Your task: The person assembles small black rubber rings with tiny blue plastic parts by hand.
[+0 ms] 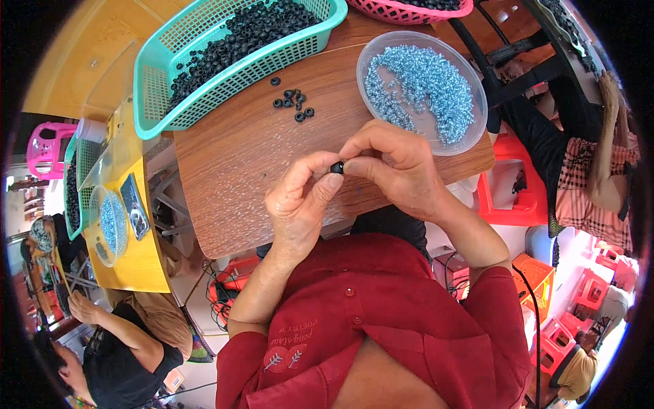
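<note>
Over the wooden table [231,177], my left hand [300,198] pinches a small round black part with a hole [337,167] between thumb and fingertips. My right hand [395,163] is closed in a pinch against the part's right side; whatever its fingertips hold is too small to make out. Several loose black parts [288,103] lie beyond my hands. A teal basket [235,80] heaped with similar black parts stands at the far left. Just past my right hand, a round clear plastic tub [426,140] holds many small shiny blue pieces [436,88].
A pink basket [409,12] of black pieces sits at the far edge. On the left is a yellow table [133,262] with another tub of blue pieces [112,221] and a phone-like dark object [135,206]. Other people sit left and right, near red stools [511,198].
</note>
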A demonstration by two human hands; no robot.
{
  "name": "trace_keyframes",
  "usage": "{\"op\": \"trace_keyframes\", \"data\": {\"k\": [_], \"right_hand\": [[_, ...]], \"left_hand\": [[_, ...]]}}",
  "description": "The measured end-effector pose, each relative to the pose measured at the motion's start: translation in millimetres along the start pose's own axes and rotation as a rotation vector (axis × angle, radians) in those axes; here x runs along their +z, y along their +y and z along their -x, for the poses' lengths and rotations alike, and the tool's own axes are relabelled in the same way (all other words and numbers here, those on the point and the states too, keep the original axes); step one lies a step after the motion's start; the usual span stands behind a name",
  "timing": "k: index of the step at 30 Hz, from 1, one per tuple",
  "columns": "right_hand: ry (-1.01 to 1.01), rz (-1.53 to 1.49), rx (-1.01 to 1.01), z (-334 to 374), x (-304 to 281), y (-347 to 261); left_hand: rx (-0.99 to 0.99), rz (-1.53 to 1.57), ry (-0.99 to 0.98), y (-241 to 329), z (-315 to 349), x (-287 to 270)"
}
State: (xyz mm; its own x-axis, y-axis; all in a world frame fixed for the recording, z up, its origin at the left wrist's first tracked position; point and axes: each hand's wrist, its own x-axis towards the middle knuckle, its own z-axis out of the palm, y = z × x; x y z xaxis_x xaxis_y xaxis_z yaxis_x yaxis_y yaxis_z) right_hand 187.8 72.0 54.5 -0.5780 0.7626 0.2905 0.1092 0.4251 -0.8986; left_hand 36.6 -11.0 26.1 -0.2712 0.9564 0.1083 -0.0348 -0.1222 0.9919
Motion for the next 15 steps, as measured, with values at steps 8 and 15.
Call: {"op": "trace_keyframes", "data": {"k": [8,15], "right_hand": [[-0.006,-0.410,0.383,14,4,8],[-0.111,-0.791,0.661,20,1,20]], "left_hand": [[-0.008,-0.081,-0.058,2,4,0],[0.038,-0.029,-0.152,0,6,-2]]}}
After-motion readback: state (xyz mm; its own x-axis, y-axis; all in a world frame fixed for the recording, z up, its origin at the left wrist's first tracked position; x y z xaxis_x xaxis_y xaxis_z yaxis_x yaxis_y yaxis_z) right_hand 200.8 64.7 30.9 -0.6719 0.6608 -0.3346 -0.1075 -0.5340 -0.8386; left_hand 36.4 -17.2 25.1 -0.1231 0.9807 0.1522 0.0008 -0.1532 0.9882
